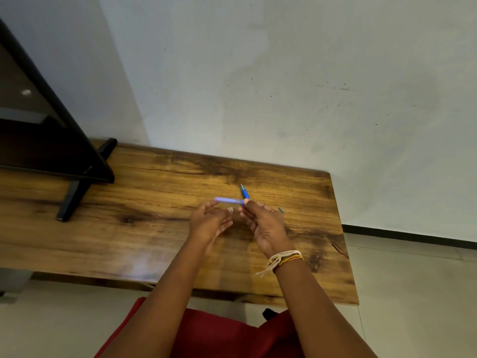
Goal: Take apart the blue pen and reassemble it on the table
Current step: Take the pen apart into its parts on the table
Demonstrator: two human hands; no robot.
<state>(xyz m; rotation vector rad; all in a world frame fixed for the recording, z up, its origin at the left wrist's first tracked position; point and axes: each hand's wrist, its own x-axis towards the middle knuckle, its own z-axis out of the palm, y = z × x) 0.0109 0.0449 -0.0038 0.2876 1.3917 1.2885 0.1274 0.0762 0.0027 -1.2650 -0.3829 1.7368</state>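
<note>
1. Pale wall is filling most of my view, with a dark screen standing on its foot at the left end of the wooden table I am working over.

2. My right hand is closing its fingers around the pen's front part, the tip pointing up and away from me; a thread band is hanging at that wrist.

3. My left hand is sitting half-curled and loose, fingers partly spread; I cannot tell whether it is touching anything.

4. A lighter blue barrel is stretching leftwards from my right fingertips, blurred with motion, so the pen is looking split in two just above the table, between my hands.

5. I judge I am either pulling the halves apart or bringing them back together; the blur is stopping me from saying which.

6. Next, I am needing a firm pinch on the barrel with my left hand and the two pieces lined up straight before pushing or twisting.

7. A small grey bit is lying just beside my right hand, perhaps a pen part, too small to name.

8. Any refill or spring is hiding from me.
</note>
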